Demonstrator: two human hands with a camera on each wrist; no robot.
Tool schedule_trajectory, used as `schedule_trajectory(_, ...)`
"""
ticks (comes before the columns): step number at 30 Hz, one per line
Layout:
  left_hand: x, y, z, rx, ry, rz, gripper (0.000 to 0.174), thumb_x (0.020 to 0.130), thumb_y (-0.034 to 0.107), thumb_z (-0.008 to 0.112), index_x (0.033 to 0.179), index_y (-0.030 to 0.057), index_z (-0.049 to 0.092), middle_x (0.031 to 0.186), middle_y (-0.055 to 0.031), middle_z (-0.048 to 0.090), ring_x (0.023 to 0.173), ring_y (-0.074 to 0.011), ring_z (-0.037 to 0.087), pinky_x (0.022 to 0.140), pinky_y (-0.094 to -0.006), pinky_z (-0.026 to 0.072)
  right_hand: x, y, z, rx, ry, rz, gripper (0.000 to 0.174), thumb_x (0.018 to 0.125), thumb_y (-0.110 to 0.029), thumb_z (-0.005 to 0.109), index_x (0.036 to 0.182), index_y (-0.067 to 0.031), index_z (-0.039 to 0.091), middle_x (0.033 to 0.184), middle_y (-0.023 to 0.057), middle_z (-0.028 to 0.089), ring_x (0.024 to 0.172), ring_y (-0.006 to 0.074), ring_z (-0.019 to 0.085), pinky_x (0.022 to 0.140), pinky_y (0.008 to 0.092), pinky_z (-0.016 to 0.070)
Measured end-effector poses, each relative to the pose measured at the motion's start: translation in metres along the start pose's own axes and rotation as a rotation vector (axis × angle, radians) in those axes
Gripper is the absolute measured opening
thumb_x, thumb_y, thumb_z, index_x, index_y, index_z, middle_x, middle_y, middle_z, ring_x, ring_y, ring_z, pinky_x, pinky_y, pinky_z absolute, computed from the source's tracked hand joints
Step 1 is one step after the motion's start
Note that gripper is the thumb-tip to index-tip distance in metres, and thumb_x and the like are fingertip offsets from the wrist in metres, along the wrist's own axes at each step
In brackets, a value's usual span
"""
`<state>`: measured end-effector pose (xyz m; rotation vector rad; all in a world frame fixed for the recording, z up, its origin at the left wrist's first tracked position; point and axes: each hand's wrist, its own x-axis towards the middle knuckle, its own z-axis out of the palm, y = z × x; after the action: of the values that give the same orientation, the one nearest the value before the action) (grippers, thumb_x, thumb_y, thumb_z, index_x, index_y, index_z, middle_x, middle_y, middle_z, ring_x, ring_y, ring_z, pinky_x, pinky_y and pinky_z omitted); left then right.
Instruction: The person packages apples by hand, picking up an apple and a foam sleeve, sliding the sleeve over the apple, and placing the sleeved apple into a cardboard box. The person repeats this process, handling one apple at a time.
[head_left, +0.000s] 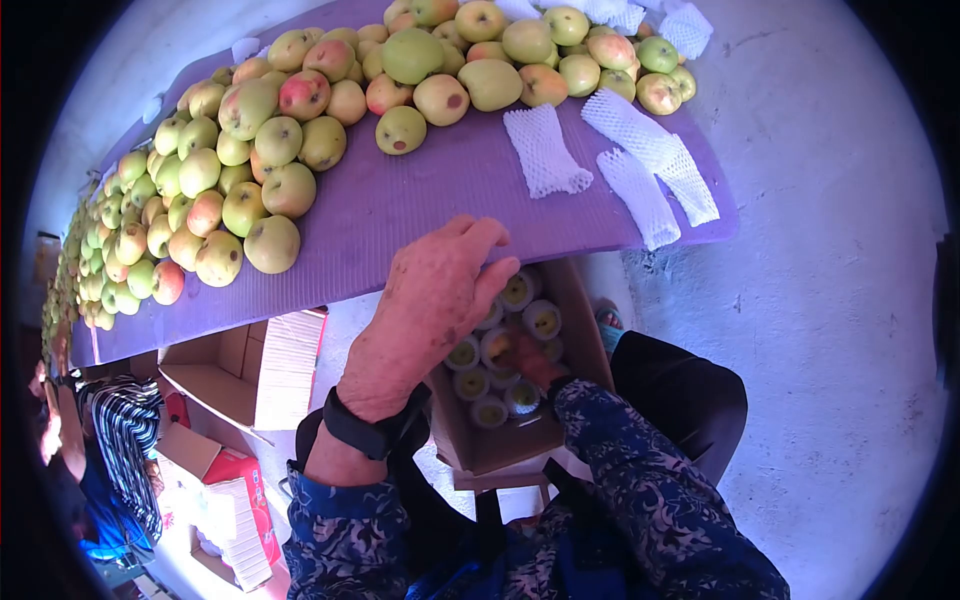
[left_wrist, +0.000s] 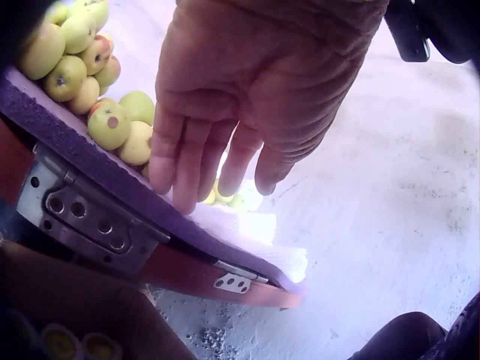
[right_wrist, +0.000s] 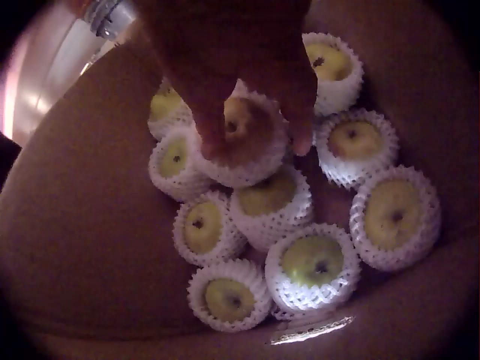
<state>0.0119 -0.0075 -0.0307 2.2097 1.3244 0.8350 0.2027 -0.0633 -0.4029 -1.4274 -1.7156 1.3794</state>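
Note:
My right hand [head_left: 530, 362] reaches down into a cardboard box [head_left: 592, 330] and grips an apple in a white foam net [right_wrist: 241, 135], fingers around its sides. Several netted apples [right_wrist: 313, 264] lie around and below it in the box. My left hand [head_left: 430, 300] is above the box by the edge of the purple table [head_left: 430, 200], fingers loosely extended, holding nothing; in the left wrist view the hand [left_wrist: 255, 97] shows its palm and hanging fingers.
A large heap of apples [head_left: 245, 150] covers the table's back and left. Foam nets [head_left: 545, 150] lie on its right part. Below at the left stand an open carton [head_left: 290, 370] and a red and white box [head_left: 240, 500], beside a person in striped cloth [head_left: 125, 430].

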Motion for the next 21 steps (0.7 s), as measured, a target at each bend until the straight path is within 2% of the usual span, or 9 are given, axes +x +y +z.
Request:
schedule_trajectory(1,0.0,0.0,0.0,0.008,-0.005,-0.012,0.018,0.086,0.015,0.063,0.1,0.0032,0.06,0.089,-0.0148,0.063,0.082,-0.0333,0.064,0.07,-0.0405,0.0504,-0.003,-0.001,0.0,0.007,0.028,-0.02,0.074,0.068,-0.015,0.078,0.132,0.0008,0.045,0.119,0.0225,0.058,0.111,0.0379,0.055,0.102,0.0401,0.0408)
schedule_trajectory(4,0.002,-0.001,-0.002,0.013,0.023,-0.042,0.017,0.087,0.017,0.062,0.098,0.0043,0.059,0.091,-0.0142,0.063,0.084,-0.0359,0.062,0.071,-0.0434,0.0497,-0.009,-0.01,-0.001,-0.255,-0.068,0.024,0.068,0.07,-0.017,0.075,0.13,0.0017,0.047,0.12,0.0224,0.058,0.111,0.0378,0.055,0.101,0.0403,0.0412)
schedule_trajectory(7,0.011,-0.006,-0.008,-0.063,0.179,-0.064,0.015,0.087,0.016,0.062,0.094,0.0035,0.06,0.089,-0.0148,0.064,0.08,-0.0369,0.063,0.068,-0.042,0.05,0.0,-0.026,-0.015,-0.535,-0.117,0.048,0.063,0.073,-0.02,0.073,0.127,0.0026,0.049,0.121,0.0223,0.058,0.112,0.0377,0.055,0.101,0.0406,0.0415)
schedule_trajectory(9,0.014,-0.005,-0.012,-0.182,0.331,-0.089,0.014,0.087,0.017,0.062,0.09,0.0028,0.061,0.085,-0.0162,0.064,0.076,-0.0379,0.062,0.064,-0.0414,0.0496,0.01,-0.023,-0.023,-0.67,-0.245,-0.022,0.056,0.075,-0.024,0.07,0.123,0.001,0.055,0.12,0.023,0.058,0.11,0.0359,0.057,0.097,0.0408,0.0442)
schedule_trajectory(10,0.014,-0.006,-0.013,-0.147,0.334,-0.103,0.015,0.087,0.018,0.063,0.089,0.0029,0.061,0.081,-0.0169,0.064,0.074,-0.0384,0.062,0.062,-0.0417,0.0489,0.015,-0.016,-0.026,-0.736,-0.313,-0.051,0.053,0.076,-0.027,0.069,0.12,0.0002,0.058,0.119,0.0234,0.058,0.109,0.035,0.058,0.094,0.0409,0.0456)
schedule_trajectory(13,0.015,-0.007,-0.009,-0.094,0.322,-0.157,0.017,0.088,0.02,0.063,0.085,0.0032,0.062,0.071,-0.0182,0.06,0.068,-0.0396,0.061,0.058,-0.0429,0.0469,0.029,-0.084,-0.057,-0.714,-0.678,-0.076,0.044,0.077,-0.029,0.064,0.114,-0.0057,0.064,0.112,0.0193,0.062,0.099,0.0323,0.062,0.087,0.0412,0.0492)
schedule_trajectory(16,0.015,-0.004,-0.002,-0.103,0.26,-0.19,0.02,0.088,0.023,0.064,0.081,0.0035,0.063,0.064,-0.0182,0.058,0.064,-0.04,0.059,0.056,-0.0437,0.0452,0.012,-0.191,-0.088,-0.795,-0.815,-0.095,0.036,0.077,-0.027,0.062,0.108,-0.0084,0.066,0.102,0.0171,0.065,0.093,0.0304,0.064,0.077,0.0406,0.0516)
schedule_trajectory(19,0.018,0.001,-0.004,-0.098,0.246,-0.171,0.024,0.088,0.025,0.064,0.078,0.003,0.063,0.062,-0.0169,0.057,0.059,-0.0379,0.058,0.053,-0.0419,0.0443,-0.009,-0.306,-0.108,-0.888,-0.889,-0.007,0.037,0.078,-0.028,0.063,0.106,-0.0052,0.065,0.092,0.0155,0.067,0.087,0.0274,0.065,0.071,0.0377,0.0525)
schedule_trajectory(21,0.021,0.002,-0.005,-0.18,0.278,-0.17,0.026,0.088,0.026,0.064,0.077,0.0022,0.063,0.059,-0.0146,0.058,0.054,-0.0333,0.058,0.052,-0.0401,0.0439,-0.01,-0.339,-0.12,-0.713,-0.93,0.077,0.036,0.078,-0.028,0.063,0.105,-0.0042,0.065,0.089,0.0135,0.067,0.081,0.0256,0.066,0.068,0.037,0.0523)
